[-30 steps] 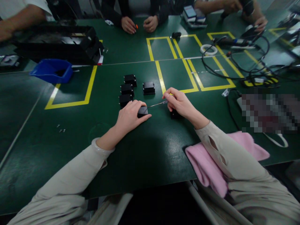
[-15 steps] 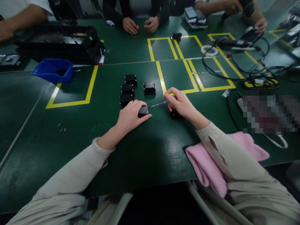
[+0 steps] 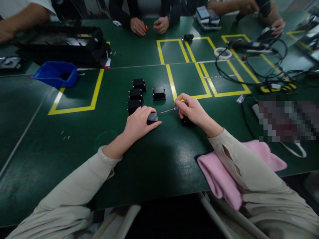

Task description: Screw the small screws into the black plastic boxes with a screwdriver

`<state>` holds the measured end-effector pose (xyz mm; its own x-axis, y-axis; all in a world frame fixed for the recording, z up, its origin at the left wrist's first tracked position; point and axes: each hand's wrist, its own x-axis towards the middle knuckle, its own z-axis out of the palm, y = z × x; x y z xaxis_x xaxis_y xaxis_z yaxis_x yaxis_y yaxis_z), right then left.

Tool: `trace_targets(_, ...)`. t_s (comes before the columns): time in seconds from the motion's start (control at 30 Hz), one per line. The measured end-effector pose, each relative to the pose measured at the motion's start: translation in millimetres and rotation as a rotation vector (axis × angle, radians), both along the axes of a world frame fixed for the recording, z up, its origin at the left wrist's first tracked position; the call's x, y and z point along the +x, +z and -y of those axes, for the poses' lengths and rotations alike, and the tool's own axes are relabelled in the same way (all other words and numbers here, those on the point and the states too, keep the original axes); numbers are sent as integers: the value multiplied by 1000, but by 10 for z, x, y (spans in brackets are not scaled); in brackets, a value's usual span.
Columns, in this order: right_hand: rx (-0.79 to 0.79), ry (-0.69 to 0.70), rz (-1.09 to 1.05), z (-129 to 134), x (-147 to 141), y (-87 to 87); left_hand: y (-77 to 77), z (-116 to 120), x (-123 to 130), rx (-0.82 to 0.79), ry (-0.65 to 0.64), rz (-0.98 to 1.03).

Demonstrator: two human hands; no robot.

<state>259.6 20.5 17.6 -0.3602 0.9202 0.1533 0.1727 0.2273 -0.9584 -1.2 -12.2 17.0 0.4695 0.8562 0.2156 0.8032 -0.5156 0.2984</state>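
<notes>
My left hand (image 3: 140,122) is closed around a small black box (image 3: 153,118), pressing it to the green table. Pinched in my right hand (image 3: 189,111) is a screwdriver (image 3: 167,111); its thin shaft reaches left to the side of that box. Whether the tip sits in a screw is too small to see. Beyond my left hand stand more black boxes (image 3: 136,95) in a column, with silvery screws at their ends. A separate black box (image 3: 159,93) lies to their right. Another black piece (image 3: 188,122) is partly hidden under my right hand.
Small screws (image 3: 65,136) lie at left. A blue bin (image 3: 56,74) and stacked black trays (image 3: 62,46) stand behind. Under my right forearm is a pink cloth (image 3: 219,172). Cables (image 3: 251,66) sprawl at right. Across the table, a co-worker's hands (image 3: 149,26) hold something orange.
Almost nothing differs. Both my hands, the box and the screwdriver stay in the same place; the view has shifted very slightly.
</notes>
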Motion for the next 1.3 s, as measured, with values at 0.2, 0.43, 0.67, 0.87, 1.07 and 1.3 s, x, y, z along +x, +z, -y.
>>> trace_targets(0.2, 65, 7, -49, -9, 9, -8, 12, 0, 3, -12, 6, -4)
trace_targets(0.43, 9, -15, -31, -1, -2, -2, 11, 4, 3, -7, 5, -4)
trace_targets(0.67, 52, 9, -56, 3, 7, 22, 13, 5, 7, -7, 10, -4)
trace_targets(0.87, 15, -3, -53, 1, -6, 14, 13, 4, 7, -21, 12, 3)
trace_targets(1.07, 35, 4, -37, 3, -1, 12, 25, 11, 12, -24, 16, -2)
trace_targets(1.3, 38, 7, -34, -10, 6, -4, 23, 4, 0, -29, 6, 0)
